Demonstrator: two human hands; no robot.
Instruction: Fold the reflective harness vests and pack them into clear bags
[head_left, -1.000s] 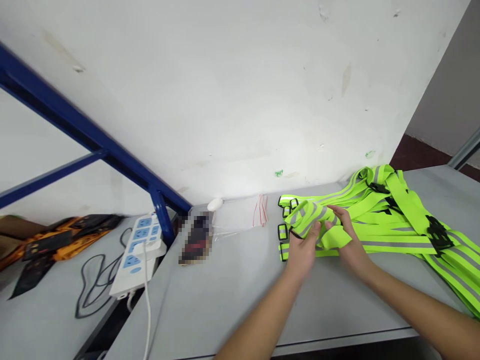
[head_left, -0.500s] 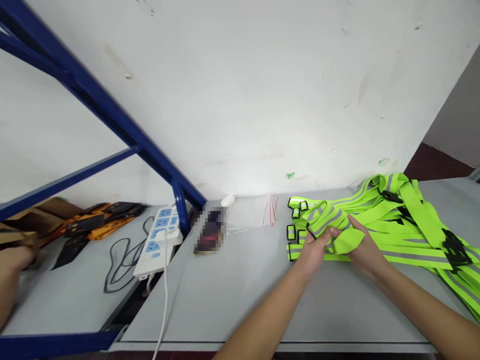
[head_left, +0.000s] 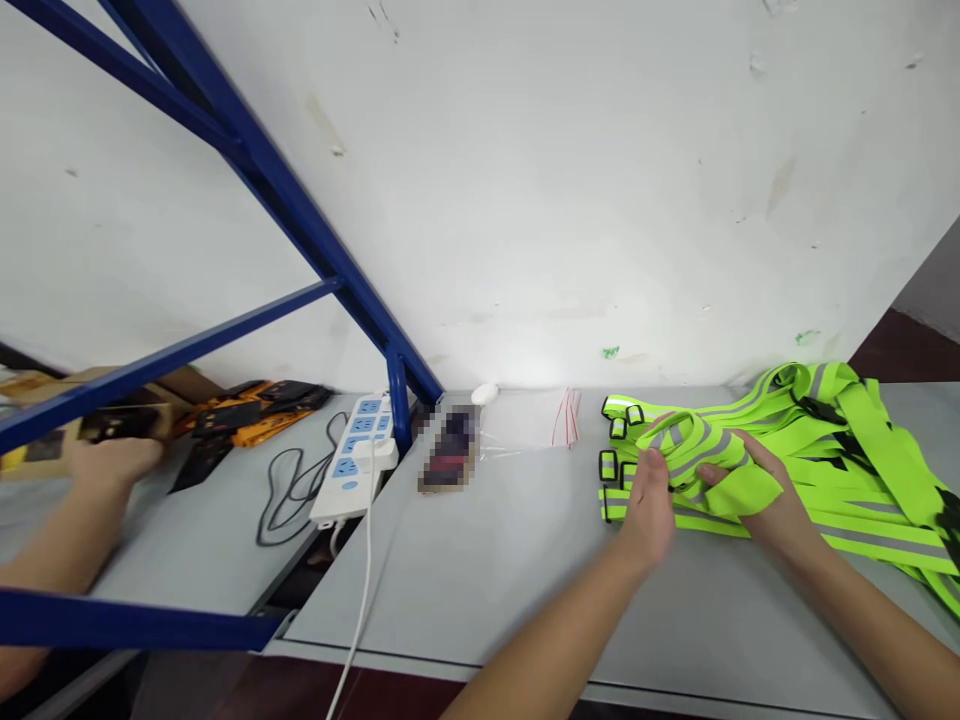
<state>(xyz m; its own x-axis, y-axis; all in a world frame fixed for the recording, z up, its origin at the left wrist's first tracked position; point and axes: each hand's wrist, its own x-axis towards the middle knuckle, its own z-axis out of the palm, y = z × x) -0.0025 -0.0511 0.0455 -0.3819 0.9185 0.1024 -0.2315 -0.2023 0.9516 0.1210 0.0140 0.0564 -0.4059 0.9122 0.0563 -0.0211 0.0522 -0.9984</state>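
Strap point(head_left: 694, 445) — neon, folded — sits gripped between left hand point(head_left: 651, 505) and right hand point(head_left: 776, 505).

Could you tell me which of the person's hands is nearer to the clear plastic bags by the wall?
Left. The left hand grips the green strap just right of the clear plastic bags; the right hand lies farther right.

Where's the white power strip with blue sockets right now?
In the head view the white power strip with blue sockets lies left of centre, at the foot of the blue metal frame post, beside a coiled black cable.
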